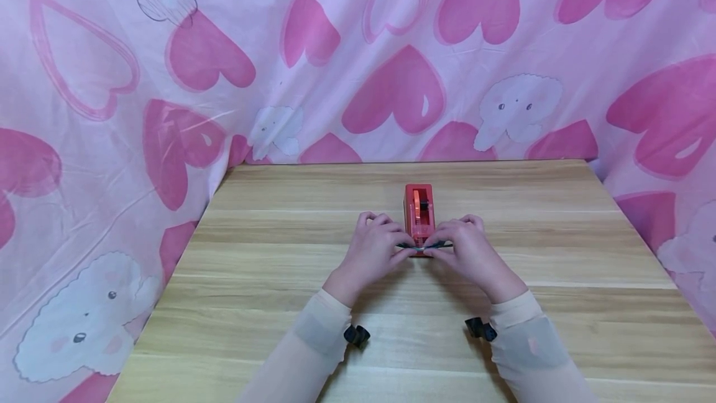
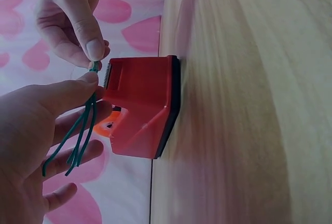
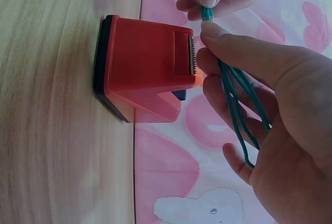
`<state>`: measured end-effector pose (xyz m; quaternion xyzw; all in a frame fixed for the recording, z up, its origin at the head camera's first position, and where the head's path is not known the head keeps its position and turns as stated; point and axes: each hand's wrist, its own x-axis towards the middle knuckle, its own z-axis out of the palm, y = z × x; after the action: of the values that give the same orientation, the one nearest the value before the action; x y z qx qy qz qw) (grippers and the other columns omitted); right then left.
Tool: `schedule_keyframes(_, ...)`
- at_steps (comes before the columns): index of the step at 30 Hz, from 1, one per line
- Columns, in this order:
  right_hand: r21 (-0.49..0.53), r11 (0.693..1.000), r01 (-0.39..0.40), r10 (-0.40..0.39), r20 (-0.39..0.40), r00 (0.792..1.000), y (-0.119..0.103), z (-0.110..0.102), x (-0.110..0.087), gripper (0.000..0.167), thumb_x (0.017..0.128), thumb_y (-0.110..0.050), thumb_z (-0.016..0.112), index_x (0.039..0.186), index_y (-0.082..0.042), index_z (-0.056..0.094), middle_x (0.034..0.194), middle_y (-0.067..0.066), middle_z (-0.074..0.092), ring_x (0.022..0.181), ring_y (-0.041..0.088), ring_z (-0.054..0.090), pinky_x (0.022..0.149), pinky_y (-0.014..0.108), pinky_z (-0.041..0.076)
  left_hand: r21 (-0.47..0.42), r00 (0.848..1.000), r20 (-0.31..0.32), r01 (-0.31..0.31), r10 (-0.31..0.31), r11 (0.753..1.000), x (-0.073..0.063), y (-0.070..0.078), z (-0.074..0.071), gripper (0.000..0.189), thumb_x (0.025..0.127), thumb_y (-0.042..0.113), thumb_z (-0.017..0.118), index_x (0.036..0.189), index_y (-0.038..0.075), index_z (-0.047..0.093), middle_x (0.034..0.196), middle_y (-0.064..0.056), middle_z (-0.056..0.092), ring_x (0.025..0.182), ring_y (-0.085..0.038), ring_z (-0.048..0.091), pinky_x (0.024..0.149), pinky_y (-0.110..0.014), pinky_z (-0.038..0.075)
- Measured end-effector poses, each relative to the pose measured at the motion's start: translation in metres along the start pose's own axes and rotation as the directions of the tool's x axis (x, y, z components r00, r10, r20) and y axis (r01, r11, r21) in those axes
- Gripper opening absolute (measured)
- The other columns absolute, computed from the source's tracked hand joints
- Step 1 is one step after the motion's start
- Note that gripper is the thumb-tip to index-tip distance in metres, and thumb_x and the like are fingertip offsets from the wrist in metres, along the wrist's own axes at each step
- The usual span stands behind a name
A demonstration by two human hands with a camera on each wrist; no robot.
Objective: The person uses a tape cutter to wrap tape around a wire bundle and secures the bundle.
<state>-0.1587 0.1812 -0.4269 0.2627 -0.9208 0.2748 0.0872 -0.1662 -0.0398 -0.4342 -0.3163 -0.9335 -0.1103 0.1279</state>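
Observation:
Between both hands is a small bundle of thin green cords, with loose ends spreading out on either side. My left hand pinches the bundle between thumb and index finger, its other fingers spread in the left wrist view. Close beside it, my right hand pinches the same bundle with thumb and forefinger. The thumbs nearly meet at the middle of the cords. Just beyond the hands stands a red tape dispenser with a black base and a toothed metal cutter. An orange tape roll sits inside it.
The dispenser stands upright on a wood-grain table. A pink curtain with hearts and white cartoon animals hangs behind the table and along its sides. Dark camera mounts show at both wrists.

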Motion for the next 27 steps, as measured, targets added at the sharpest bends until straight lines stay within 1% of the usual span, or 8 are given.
schedule_keyframes(7, -0.022, 1.000, -0.009, 0.009, -0.012, 1.000, -0.004, -0.004, -0.002, 0.013, 0.080, -0.015, 0.090, 0.089, -0.020, 0.083, 0.091, -0.005, 0.078, 0.097, 0.020, 0.070, 0.102, 0.057, 0.027, 0.006, 0.999, 0.036, 0.011, -0.011, 1.000, 0.003, 0.001, -0.001, 0.019, 0.094, 0.051, 0.073, 0.103, 0.036, 0.081, 0.102, 0.018, 0.077, 0.105, -0.009, 0.059, 0.107, -0.047, 0.035)
schedule_keyframes(10, -0.038, 0.999, -0.024, 0.023, -0.011, 1.000, -0.006, -0.005, -0.002, 0.013, 0.080, -0.017, 0.090, 0.090, -0.020, 0.083, 0.092, -0.004, 0.078, 0.097, 0.020, 0.070, 0.104, 0.057, 0.027, -0.002, 0.999, 0.038, 0.014, -0.014, 1.000, 0.004, 0.002, -0.002, 0.018, 0.094, 0.049, 0.073, 0.102, 0.036, 0.082, 0.101, 0.019, 0.077, 0.104, -0.009, 0.059, 0.107, -0.046, 0.036)
schedule_keyframes(15, -0.062, 0.998, -0.033, 0.032, -0.026, 0.999, -0.007, -0.004, -0.003, 0.013, 0.079, -0.018, 0.091, 0.090, -0.020, 0.084, 0.091, -0.004, 0.079, 0.094, 0.019, 0.072, 0.102, 0.056, 0.027, -0.008, 0.999, 0.029, 0.017, -0.017, 1.000, 0.004, 0.003, -0.002, 0.015, 0.093, 0.046, 0.075, 0.100, 0.035, 0.082, 0.100, 0.018, 0.077, 0.103, -0.009, 0.059, 0.106, -0.045, 0.036)
schedule_keyframes(19, -0.075, 0.997, -0.031, 0.029, -0.036, 0.999, -0.007, -0.004, -0.003, 0.013, 0.079, -0.018, 0.091, 0.089, -0.020, 0.084, 0.091, -0.004, 0.079, 0.091, 0.018, 0.074, 0.100, 0.056, 0.028, 0.003, 1.000, 0.026, 0.011, -0.011, 1.000, 0.005, 0.004, -0.004, 0.014, 0.093, 0.045, 0.076, 0.100, 0.035, 0.082, 0.100, 0.018, 0.077, 0.102, -0.009, 0.059, 0.107, -0.045, 0.037)
schedule_keyframes(27, -0.085, 0.994, -0.072, 0.069, -0.039, 0.997, -0.010, -0.006, -0.002, 0.012, 0.080, -0.019, 0.091, 0.090, -0.020, 0.084, 0.089, -0.004, 0.079, 0.087, 0.016, 0.074, 0.100, 0.057, 0.028, 0.044, 1.000, 0.030, 0.000, -0.002, 0.999, 0.005, 0.005, -0.006, 0.016, 0.094, 0.046, 0.074, 0.101, 0.036, 0.083, 0.099, 0.017, 0.076, 0.104, -0.010, 0.060, 0.106, -0.043, 0.038)
